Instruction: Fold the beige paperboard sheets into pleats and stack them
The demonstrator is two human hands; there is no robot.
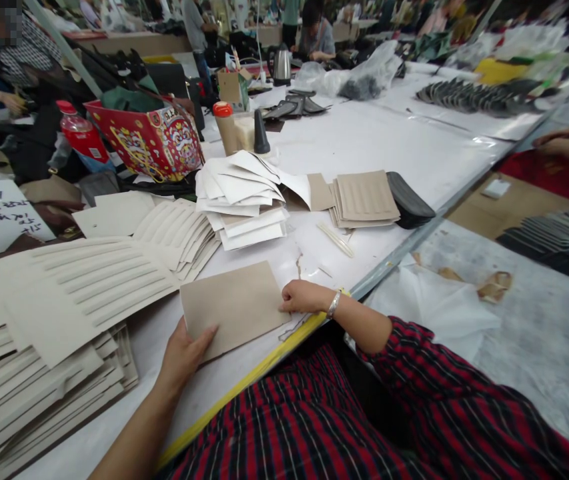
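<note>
A flat beige rectangular panel (237,307) is held slightly tilted just over the near edge of the white table. My left hand (187,350) grips its lower left corner, thumb on top and fingers hidden beneath. At the panel's right edge, my right hand (301,297) pinches the side with curled fingers. Left of the panel lies a large heap of cream ribbed panels (104,280). Behind it rises a stack of white sheets (241,193). Farther right sits a small pile of ribbed beige pieces (367,197), partly over a dark grey piece (409,200).
A thin pale strip (335,239) lies near the table's front edge (389,267). Beyond stand an orange-capped bottle (225,127), a black cone (261,133), a red patterned bag (149,140) and a red drink bottle (81,133). Other people (317,40) work in the background.
</note>
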